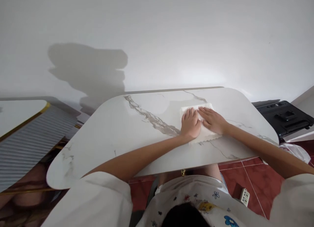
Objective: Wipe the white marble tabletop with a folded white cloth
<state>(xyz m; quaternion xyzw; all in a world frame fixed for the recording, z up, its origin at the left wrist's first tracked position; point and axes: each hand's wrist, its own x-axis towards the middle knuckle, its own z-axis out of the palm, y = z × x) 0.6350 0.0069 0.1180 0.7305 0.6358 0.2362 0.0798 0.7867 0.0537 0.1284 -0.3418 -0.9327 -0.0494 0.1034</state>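
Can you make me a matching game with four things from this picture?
Things:
1. tabletop
2. wavy-edged white sheet
3. case
4. power strip

Clues:
A. under the left hand and the right hand
B. on red floor tiles
C. white with grey-brown streaks
D. black, right of the tabletop

Pairs: 1-C, 2-A, 3-D, 4-B

This looks like a room in a home: a marble-patterned table [103, 138] against a plain white wall [157, 37], gold-trimmed ribbed furniture [36, 140] at left, a black case [286, 117] at right, and red floor tiles [260, 179] with a power strip [244, 197] lower right.
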